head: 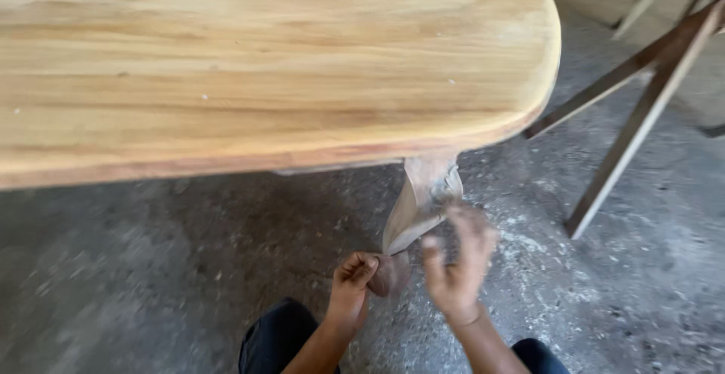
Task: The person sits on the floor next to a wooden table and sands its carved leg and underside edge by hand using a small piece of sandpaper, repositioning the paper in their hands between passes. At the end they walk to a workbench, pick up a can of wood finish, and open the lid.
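Left hand (353, 280) curled tight round the foot of the carved table leg (417, 208), likely steadying it. Right hand (457, 261) open, fingers spread, blurred, against the leg just above, holding nothing clear. Leg stands under the worktop (264, 64) corner, on dusty concrete floor (151, 268). Dark metal frame (642, 102) well right of the leg.

Floor (151, 268): grey concrete, rough and dusty — it ran under the wooden table and out past it on every side.
Dust (521, 246): pale sawdust lay scattered on the floor just right of the table's leg.
Table (264, 57): a broad top of light, unfinished planks with a rounded end, filling the upper view.
Frame (642, 110): dark slanted wooden struts stood right of the table, well apart from it.
Light: even daylight — soft shadow beneath the table.
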